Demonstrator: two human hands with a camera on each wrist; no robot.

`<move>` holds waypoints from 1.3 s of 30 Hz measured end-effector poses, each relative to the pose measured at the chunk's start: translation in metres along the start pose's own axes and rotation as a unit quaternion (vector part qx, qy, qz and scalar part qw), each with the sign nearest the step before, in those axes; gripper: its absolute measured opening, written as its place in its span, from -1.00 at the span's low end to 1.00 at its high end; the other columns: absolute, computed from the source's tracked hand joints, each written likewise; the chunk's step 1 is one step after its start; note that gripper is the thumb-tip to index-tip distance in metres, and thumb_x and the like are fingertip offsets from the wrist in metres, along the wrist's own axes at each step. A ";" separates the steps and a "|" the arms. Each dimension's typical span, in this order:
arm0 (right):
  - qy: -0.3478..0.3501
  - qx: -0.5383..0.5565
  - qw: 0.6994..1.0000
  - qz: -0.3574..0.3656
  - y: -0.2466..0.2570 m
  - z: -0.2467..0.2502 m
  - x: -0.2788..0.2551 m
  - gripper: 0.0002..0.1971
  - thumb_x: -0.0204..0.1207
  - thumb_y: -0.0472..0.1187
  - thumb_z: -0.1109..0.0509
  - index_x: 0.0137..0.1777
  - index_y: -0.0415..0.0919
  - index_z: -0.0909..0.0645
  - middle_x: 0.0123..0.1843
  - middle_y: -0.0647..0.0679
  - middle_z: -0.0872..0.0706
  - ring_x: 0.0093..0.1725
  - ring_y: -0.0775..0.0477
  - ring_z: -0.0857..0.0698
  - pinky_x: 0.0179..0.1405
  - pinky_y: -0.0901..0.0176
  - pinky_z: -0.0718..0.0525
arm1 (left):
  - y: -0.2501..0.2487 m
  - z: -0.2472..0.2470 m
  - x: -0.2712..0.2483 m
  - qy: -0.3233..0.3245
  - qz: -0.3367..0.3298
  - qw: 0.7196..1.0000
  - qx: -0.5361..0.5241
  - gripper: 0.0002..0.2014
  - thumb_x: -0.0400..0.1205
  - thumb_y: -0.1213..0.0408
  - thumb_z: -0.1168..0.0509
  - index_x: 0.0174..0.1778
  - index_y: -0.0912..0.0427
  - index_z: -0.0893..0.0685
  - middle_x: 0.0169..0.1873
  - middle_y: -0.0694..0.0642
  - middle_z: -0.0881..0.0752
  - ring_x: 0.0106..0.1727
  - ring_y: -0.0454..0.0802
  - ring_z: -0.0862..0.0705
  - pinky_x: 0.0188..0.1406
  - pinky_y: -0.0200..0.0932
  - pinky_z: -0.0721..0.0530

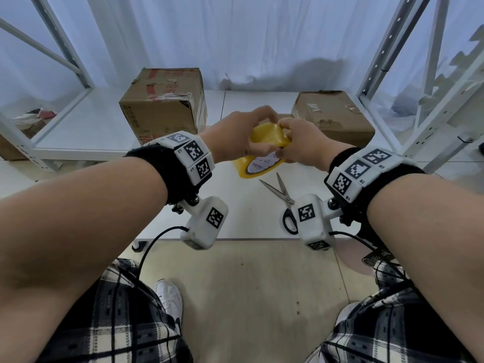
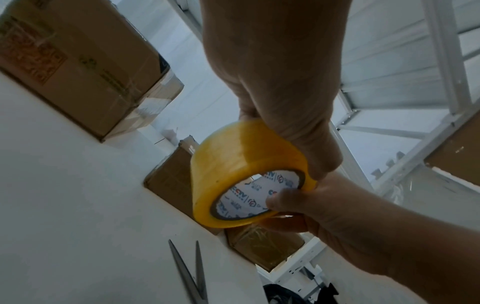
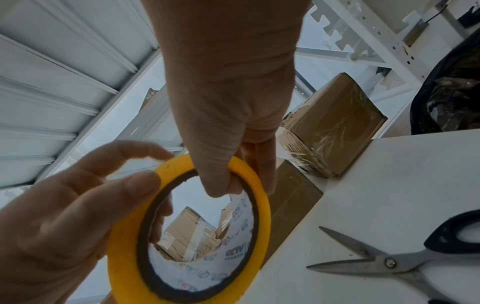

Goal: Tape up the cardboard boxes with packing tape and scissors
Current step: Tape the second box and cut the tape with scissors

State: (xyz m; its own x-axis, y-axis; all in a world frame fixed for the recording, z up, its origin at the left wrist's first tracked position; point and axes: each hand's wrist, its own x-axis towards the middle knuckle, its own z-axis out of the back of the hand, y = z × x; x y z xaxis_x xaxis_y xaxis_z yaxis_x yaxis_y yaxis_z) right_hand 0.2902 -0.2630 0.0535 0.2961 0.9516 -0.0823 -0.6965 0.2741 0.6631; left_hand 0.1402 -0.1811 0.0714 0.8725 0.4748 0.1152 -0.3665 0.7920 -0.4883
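I have both hands [image 1: 243, 134] [image 1: 301, 142] clenched on the tape roll [image 1: 267, 138]; light, stiff, slick film — best held by its core

Your left hand [image 2: 275, 67] comes down from the top of the frame and grips the yellow tape roll [image 2: 244, 170] across its outer band. Your right hand [image 2: 345, 224] holds the roll's lower edge, thumb hooked into the printed white core. Behind it on the white table [image 2: 78, 205] stand a large cardboard box [image 2: 78, 67] and a smaller box [image 2: 174, 181]. Open scissors [image 2: 189, 273] lie near the bottom.
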 end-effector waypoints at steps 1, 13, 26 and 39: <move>0.001 -0.001 1.000 0.000 0.000 0.000 0.000 -0.57 0.49 -0.38 -0.46 0.33 -0.19 -0.48 0.09 -0.22 -0.68 0.00 -0.21 -0.75 -0.03 -0.11 -0.80 | 0.000 0.000 -0.001 -0.001 0.000 1.000 0.007 -0.54 0.54 0.03 -0.42 0.30 0.02 -0.45 -0.11 0.11 -0.68 -0.19 0.06 -0.64 -0.23 -0.13 -0.65; -0.036 0.003 0.999 0.021 -0.008 0.000 0.006 -0.52 0.44 -0.44 -0.43 0.36 -0.23 -0.49 0.16 -0.25 -0.65 0.10 -0.20 -0.65 -0.02 -0.02 -0.69 | 0.007 0.006 0.000 0.040 0.089 0.972 -0.212 -0.62 0.63 0.10 -0.35 0.29 0.18 -0.48 -0.07 0.07 -0.71 -0.18 -0.17 -0.66 -0.26 -0.36 -0.61; -0.098 0.010 0.989 0.109 0.016 -0.005 0.000 -0.53 0.53 -0.41 -0.23 0.46 -0.22 -0.55 0.40 -0.13 -0.64 0.43 -0.05 -0.54 0.50 0.09 -0.44 | 0.016 0.005 0.005 -0.018 0.156 0.966 -0.204 -0.72 0.62 0.13 -0.38 0.03 0.31 -0.65 -0.19 0.16 -0.62 -0.31 -0.08 -0.53 -0.39 -0.31 -0.46; -0.192 0.000 0.970 0.148 0.009 -0.004 0.009 -0.90 0.63 -0.25 -0.33 0.00 -0.26 -0.64 -0.07 -0.04 -0.60 -0.06 0.01 -0.56 -0.02 0.22 -0.50 | 0.008 0.007 -0.001 0.007 0.135 0.965 -0.224 -0.81 0.63 0.14 -0.36 -0.05 0.21 -0.61 -0.25 0.06 -0.61 -0.36 -0.20 -0.59 -0.43 -0.40 -0.50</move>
State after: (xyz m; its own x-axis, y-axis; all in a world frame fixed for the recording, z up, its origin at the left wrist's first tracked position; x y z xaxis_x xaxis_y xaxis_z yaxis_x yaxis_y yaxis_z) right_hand 0.2842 -0.2510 0.0561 0.3058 0.8662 0.3952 -0.7878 -0.0028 0.6159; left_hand 0.1348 -0.1727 0.0735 0.7705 0.6326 -0.0778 -0.4066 0.3938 -0.8244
